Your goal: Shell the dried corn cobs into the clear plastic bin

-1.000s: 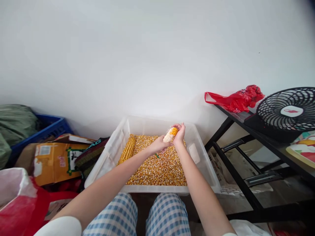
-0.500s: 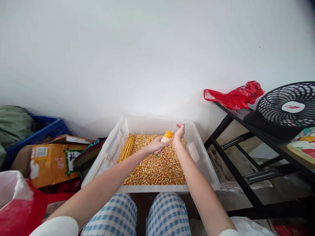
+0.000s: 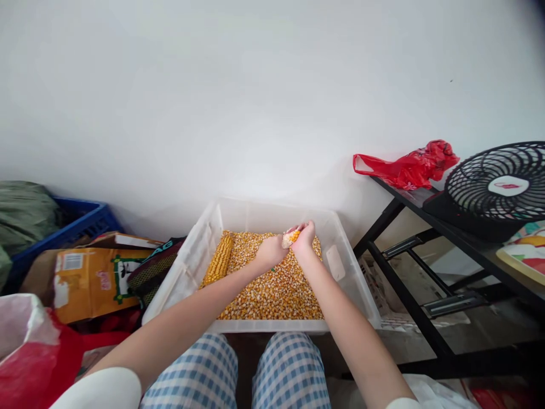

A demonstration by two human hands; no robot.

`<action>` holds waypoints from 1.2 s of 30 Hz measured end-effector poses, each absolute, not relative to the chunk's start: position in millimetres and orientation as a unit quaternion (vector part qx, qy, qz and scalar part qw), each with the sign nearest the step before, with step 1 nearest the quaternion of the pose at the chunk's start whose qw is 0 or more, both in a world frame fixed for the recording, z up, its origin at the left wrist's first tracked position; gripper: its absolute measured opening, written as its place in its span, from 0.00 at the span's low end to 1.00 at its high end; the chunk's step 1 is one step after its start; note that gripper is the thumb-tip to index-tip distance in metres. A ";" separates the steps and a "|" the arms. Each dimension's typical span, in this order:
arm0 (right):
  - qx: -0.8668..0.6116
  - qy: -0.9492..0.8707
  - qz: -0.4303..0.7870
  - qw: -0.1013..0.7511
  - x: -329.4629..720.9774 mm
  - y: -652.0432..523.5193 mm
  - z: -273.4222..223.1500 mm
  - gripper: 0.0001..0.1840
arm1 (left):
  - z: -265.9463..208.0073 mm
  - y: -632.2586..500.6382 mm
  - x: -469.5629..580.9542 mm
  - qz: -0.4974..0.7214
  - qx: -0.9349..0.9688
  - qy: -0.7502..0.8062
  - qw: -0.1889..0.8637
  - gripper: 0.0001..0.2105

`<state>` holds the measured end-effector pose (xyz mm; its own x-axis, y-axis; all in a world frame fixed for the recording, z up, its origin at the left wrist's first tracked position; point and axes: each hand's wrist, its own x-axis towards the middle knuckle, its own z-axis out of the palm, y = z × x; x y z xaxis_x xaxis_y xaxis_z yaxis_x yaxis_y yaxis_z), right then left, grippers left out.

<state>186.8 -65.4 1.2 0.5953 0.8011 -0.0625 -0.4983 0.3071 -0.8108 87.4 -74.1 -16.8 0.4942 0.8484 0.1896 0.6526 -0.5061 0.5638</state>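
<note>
A partly stripped corn cob (image 3: 291, 238) is held above loose corn kernels (image 3: 272, 301) in a translucent plastic bin (image 3: 272, 325). My left hand (image 3: 272, 250) is closed round the bare, pale end. Curled over the far end, where yellow kernels still sit, is my right hand (image 3: 306, 234); its fingers touch the cob and partly hide it. Whole corn ears (image 3: 219, 258) lie along the bin's left side, on top of the kernels. A small green bit shows below my left hand.
On the right, a black table (image 3: 419, 199) carries a red plastic bag (image 3: 409, 167) and a black fan (image 3: 502, 182). To the left are a blue crate (image 3: 80, 221), an orange carton (image 3: 91, 281) and a red-and-white bag (image 3: 38, 346). A white wall (image 3: 255, 102) stands behind the bin.
My right hand has gone from raised beside the cob with fingers lifted to curled over its kernel end. My left hand has turned slightly, still holding the cob.
</note>
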 end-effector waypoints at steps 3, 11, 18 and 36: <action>-0.407 -0.220 0.399 0.792 181.2 -69.0 10.3 0.25 | -17.1 -79.1 91.5 0.246 0.787 0.411 0.388 0.08; -0.442 -0.274 0.422 0.742 192.1 -63.5 12.6 0.26 | -14.2 -69.5 82.8 0.267 0.695 0.364 0.559 0.07; -0.549 -0.482 0.342 0.591 178.8 -66.7 1.6 0.21 | -15.2 -50.2 71.1 0.256 0.776 0.471 0.332 0.12; -0.639 -0.650 0.178 0.371 184.4 -72.5 -14.9 0.18 | -38.2 -38.0 61.9 0.181 0.742 0.412 0.496 0.03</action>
